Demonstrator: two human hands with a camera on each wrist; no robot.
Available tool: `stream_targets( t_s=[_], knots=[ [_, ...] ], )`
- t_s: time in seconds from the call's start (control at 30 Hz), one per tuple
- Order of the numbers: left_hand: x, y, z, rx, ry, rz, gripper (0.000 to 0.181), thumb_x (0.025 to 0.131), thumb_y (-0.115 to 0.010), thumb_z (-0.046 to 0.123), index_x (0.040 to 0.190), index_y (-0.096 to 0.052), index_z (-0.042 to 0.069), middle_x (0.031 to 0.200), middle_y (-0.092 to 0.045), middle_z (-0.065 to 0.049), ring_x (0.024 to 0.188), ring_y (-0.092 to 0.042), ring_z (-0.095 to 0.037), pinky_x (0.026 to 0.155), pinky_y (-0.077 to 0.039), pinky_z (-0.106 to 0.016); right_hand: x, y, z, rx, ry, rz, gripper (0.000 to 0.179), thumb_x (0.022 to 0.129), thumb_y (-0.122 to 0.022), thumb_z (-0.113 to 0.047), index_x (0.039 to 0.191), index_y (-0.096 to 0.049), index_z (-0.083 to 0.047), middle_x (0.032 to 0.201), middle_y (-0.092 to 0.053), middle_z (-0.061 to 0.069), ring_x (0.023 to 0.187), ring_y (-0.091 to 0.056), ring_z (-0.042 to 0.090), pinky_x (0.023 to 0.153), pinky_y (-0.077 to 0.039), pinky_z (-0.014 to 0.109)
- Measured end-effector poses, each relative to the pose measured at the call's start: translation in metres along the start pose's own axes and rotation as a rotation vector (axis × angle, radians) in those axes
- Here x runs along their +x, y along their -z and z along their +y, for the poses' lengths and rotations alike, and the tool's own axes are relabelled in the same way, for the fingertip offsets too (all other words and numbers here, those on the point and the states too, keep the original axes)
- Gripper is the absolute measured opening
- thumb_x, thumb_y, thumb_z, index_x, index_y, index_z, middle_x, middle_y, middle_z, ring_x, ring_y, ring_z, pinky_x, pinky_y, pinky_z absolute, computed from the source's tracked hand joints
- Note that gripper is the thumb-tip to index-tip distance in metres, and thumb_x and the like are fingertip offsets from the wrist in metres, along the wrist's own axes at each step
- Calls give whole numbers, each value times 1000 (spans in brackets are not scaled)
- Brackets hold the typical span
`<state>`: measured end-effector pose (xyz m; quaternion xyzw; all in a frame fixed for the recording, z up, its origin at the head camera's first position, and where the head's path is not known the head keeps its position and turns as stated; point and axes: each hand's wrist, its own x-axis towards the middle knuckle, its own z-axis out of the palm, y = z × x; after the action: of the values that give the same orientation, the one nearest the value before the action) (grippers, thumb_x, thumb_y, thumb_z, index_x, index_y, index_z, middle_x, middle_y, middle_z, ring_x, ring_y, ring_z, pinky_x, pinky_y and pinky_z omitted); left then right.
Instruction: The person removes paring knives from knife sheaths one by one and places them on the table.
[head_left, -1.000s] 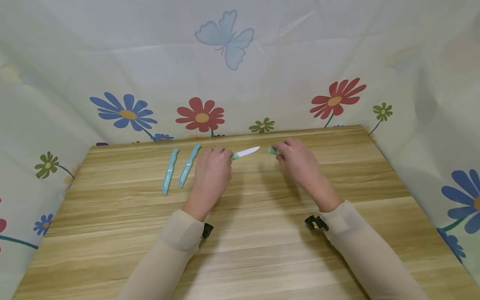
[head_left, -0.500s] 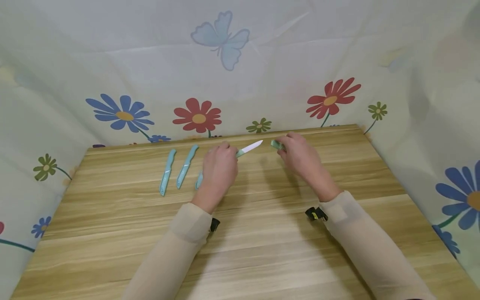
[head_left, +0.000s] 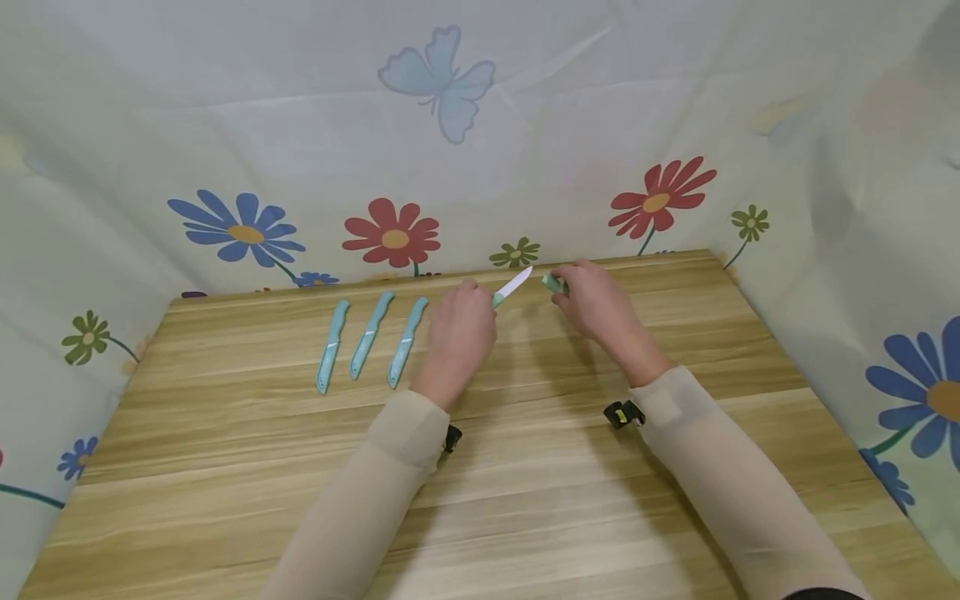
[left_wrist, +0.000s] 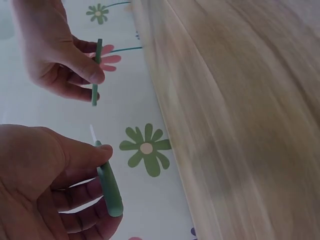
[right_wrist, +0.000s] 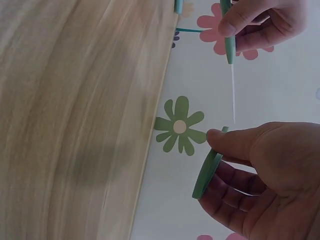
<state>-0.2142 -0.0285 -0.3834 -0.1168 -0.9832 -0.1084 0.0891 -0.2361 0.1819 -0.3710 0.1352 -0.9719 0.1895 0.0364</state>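
Observation:
My left hand (head_left: 462, 333) grips a small knife by its green handle (left_wrist: 110, 186). The bare white blade (head_left: 514, 284) points up and to the right, toward the other hand. Between thumb and fingers, my right hand (head_left: 600, 307) pinches a green knife sheath (right_wrist: 207, 172). A small gap parts the blade tip from the sheath in the head view. Both hands are held above the table. Left of them lie three sheathed turquoise knives, the left one (head_left: 332, 347), the middle one (head_left: 372, 335) and the right one (head_left: 407, 342), side by side and slanted alike.
The wood-grain table (head_left: 525, 500) ends at a white cloth backdrop (head_left: 300, 125) printed with flowers and a butterfly. More of this cloth hangs at both sides. A black camera strap (head_left: 624, 413) is on the right wrist.
My left hand has moved right with the knife, uncovering the third sheathed knife, and the blade has tilted more upward. My right hand has shifted slightly, still holding the sheath.

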Motion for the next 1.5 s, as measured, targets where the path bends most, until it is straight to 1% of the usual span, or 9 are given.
stream_targets(
  t_s=[0.07,0.23,0.4,0.7,0.9,1.0,1.13,1.3,1.5],
  knots=[
    [3,-3,3,-17,14,-7,11,101,-74,17,103,-78,7,98,-63,-7,88,-63,-26,73,-59,-42,3,-1,2,2,-10,-8,37,101,-74,-15,135,-69,0,123,-66,20,104,-65,32,88,-57,47],
    [9,-9,10,-65,53,-33,11,100,-75,16,102,-78,6,95,-61,-6,84,-62,-22,69,-58,-38,10,-4,7,1,-46,-32,38,101,-74,-16,133,-69,2,120,-67,20,103,-64,32,88,-56,47],
    [16,-19,17,-145,111,-65,13,99,-77,17,101,-77,3,93,-62,-7,80,-64,-22,62,-58,-35,17,-10,12,7,-69,-54,37,101,-75,-16,132,-69,4,119,-68,20,106,-64,33,90,-56,48],
    [29,-37,28,-253,215,-98,16,99,-77,17,98,-76,1,94,-66,-10,77,-67,-21,59,-58,-34,27,-21,15,67,-152,-116,37,102,-72,-17,132,-68,4,122,-71,19,104,-66,31,90,-56,47],
    [33,-48,35,-288,221,-124,16,99,-75,17,96,-74,1,90,-67,-10,73,-66,-21,57,-56,-34,29,-28,14,123,-229,-171,36,104,-69,-18,133,-67,2,120,-69,17,101,-63,29,89,-56,45],
    [33,-52,38,-298,225,-133,15,99,-75,15,93,-73,2,87,-68,-10,72,-67,-22,57,-57,-34,29,-31,13,115,-230,-181,27,103,-69,-17,121,-70,2,108,-69,16,92,-61,28,82,-55,42],
    [35,-56,40,-294,225,-139,15,99,-74,14,89,-72,3,85,-70,-11,71,-68,-23,57,-57,-35,30,-35,11,94,-214,-169,15,100,-71,-14,95,-67,0,86,-62,12,79,-56,26,70,-49,38],
    [37,-58,44,-284,233,-145,16,101,-68,10,88,-71,3,90,-72,-14,76,-71,-24,60,-59,-36,31,-39,11,127,-235,-164,26,95,-74,-11,75,-59,-6,71,-52,5,69,-51,22,62,-45,34],
    [37,-58,48,-267,254,-158,21,104,-57,4,90,-73,1,96,-74,-15,83,-73,-26,65,-61,-39,32,-46,10,122,-248,-185,37,94,-76,-12,65,-52,-10,63,-46,1,63,-48,19,60,-43,32]
  ],
)
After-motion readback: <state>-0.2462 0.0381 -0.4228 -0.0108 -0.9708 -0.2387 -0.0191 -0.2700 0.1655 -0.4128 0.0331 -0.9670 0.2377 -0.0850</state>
